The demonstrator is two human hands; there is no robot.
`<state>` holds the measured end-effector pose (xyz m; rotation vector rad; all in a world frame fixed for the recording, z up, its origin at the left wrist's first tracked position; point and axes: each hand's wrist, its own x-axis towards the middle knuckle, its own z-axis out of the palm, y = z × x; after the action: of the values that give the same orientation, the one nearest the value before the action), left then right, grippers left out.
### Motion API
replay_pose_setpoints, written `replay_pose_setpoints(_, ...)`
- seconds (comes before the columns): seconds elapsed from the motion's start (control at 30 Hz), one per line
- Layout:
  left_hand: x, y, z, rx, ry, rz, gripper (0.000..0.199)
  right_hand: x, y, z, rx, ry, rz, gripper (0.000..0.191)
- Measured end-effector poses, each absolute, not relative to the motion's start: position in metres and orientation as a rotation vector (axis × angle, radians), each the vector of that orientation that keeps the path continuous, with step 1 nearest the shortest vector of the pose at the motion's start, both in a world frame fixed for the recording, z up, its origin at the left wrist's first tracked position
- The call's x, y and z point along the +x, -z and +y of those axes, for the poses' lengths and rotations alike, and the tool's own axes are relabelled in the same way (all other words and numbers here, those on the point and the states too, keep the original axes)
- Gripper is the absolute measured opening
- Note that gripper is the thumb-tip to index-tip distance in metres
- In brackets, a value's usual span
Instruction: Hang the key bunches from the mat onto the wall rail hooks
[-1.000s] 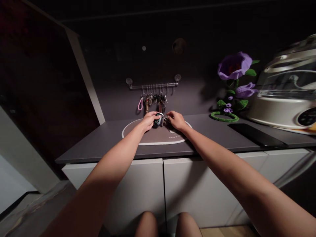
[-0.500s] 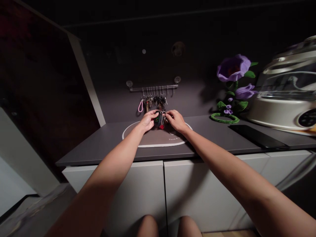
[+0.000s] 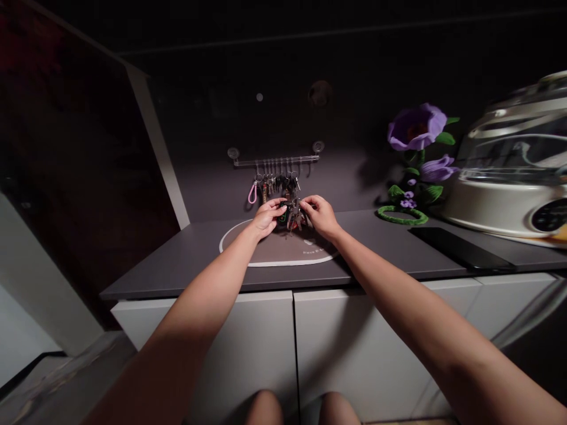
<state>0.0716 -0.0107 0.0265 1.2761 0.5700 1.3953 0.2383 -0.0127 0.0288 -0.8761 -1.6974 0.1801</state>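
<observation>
My left hand [image 3: 268, 216] is shut on a dark car key fob [image 3: 283, 212]. My right hand [image 3: 319, 216] pinches the ring of a bunch of metal keys [image 3: 295, 217], which dangles between my hands just above an oval mat [image 3: 279, 252] with a white rim. Close above my hands, several key bunches [image 3: 277, 184] hang from a clear wall-mounted hook rail [image 3: 275, 160]. A pink loop keychain [image 3: 252, 193] hangs at the rail's left end.
A dark countertop [image 3: 199, 265] runs over white cabinets. To the right stand purple artificial flowers [image 3: 416, 128] with a green ring base [image 3: 402, 216], a black phone-like slab [image 3: 460, 248] and a large cream appliance with a glass lid [image 3: 500, 195].
My hands have come closer to the hanging keys on the rail. The key bunch has shifted and now dangles below my right hand, and the view has tilted slightly upward.
</observation>
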Motion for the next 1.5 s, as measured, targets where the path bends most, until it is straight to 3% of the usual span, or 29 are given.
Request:
replay_pose_setpoints(0.53, 0.086, -0.014, -0.008, 1.576, -1.325, 0.696, 0.046, 0.239, -0.031, -0.013, -0.840, -0.532, -1.578, 0.022)
replay_pose_setpoints(0.93, 0.088, -0.010, 0.001, 1.869, -1.555, 1.110, 0.024, 0.247, -0.055, 0.008, -0.920, -0.343, -1.506, 0.028)
replay_pose_setpoints(1.5, 0.095, -0.005, 0.003, 2.154, -1.587, 1.263, 0.024, 0.245, -0.110, 0.072, -1.157, -0.224, -1.359, 0.026)
